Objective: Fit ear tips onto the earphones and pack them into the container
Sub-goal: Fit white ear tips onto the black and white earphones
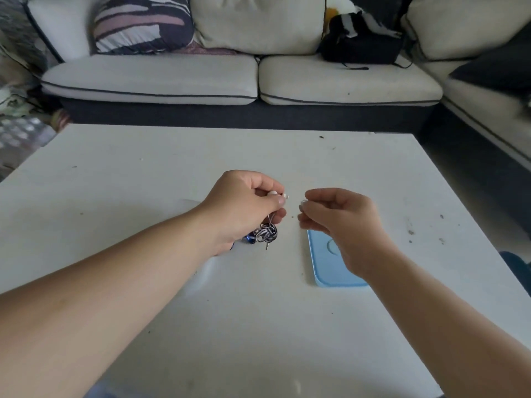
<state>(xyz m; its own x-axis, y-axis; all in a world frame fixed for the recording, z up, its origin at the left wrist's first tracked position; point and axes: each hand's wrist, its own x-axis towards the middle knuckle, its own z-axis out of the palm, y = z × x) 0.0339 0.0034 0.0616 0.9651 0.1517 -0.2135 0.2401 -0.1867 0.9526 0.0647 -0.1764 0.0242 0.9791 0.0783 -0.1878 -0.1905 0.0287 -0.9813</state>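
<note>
Forearms: the bare left forearm [100, 282] and bare right forearm [445, 317] lie nearest the camera and reach in from the two bottom corners over the table.
Table: a broad white matt table [258, 326], scuffed, with dark specks towards its right edge.
Behind: a cream sofa with dark piping [149, 81] runs along the far side of the table; a striped navy, pink and white cushion [140, 23] leans at its left and a black fabric bag [362, 44] sits at its right.
In the way: the right hand and wrist cover the far right part of the flat light-blue plastic container [324, 271], which lies on the table below them.
Left hand: the left hand [244, 205] is curled, thumb and fingertips pinching a small white earphone bud [283, 195] whose end points towards the other hand.
Cable: a coiled black-and-white braided cable [265, 233] hangs in a tight bundle just under the left hand, with a small glossy blue piece [249, 239] beside it; whether it touches the table I cannot tell.
Right hand: the right hand [342, 222] is loosely curled, its fingertips pinching a small translucent ear tip [303, 201].
Gap: bud and ear tip are near each other, not touching.
</note>
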